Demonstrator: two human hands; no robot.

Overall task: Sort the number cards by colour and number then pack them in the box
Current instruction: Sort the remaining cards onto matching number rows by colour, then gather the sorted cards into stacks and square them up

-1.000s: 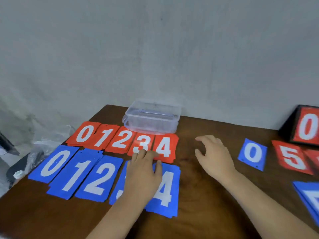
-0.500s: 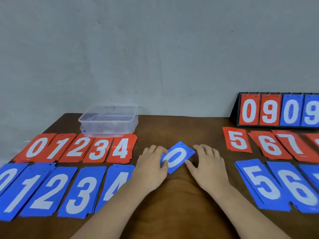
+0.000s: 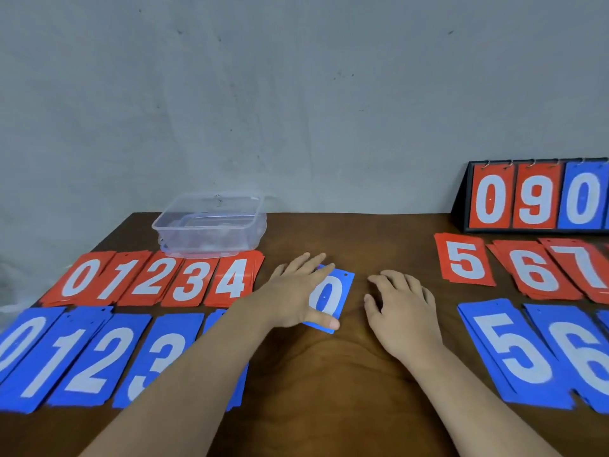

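A single blue 0 card (image 3: 331, 300) lies mid-table. My left hand (image 3: 293, 293) holds it by its left edge, thumb at the lower corner and index finger across the upper corner. My right hand (image 3: 402, 305) rests on the wood just right of the card, fingers loosely curled, holding nothing. Red piles 0 to 4 (image 3: 158, 282) and blue piles 0 to 4 (image 3: 82, 357) lie in two rows on the left; my left forearm covers the blue 4. Red 5 (image 3: 464, 263), red 6 (image 3: 534, 275), blue 5 (image 3: 514, 351) and blue 6 (image 3: 586, 354) lie right. The clear plastic box (image 3: 211, 225) stands behind the red row.
A black flip scoreboard (image 3: 534, 199) showing 0, 9, 0 stands at the back right against the grey wall. A red 7 pile (image 3: 580, 268) runs off the right edge. The brown table (image 3: 329, 374) shows bare wood between my forearms.
My left hand left the piles on the left and took the blue 0 card, which turned from slanted to nearly upright. My right hand came off the card and drew a little right.
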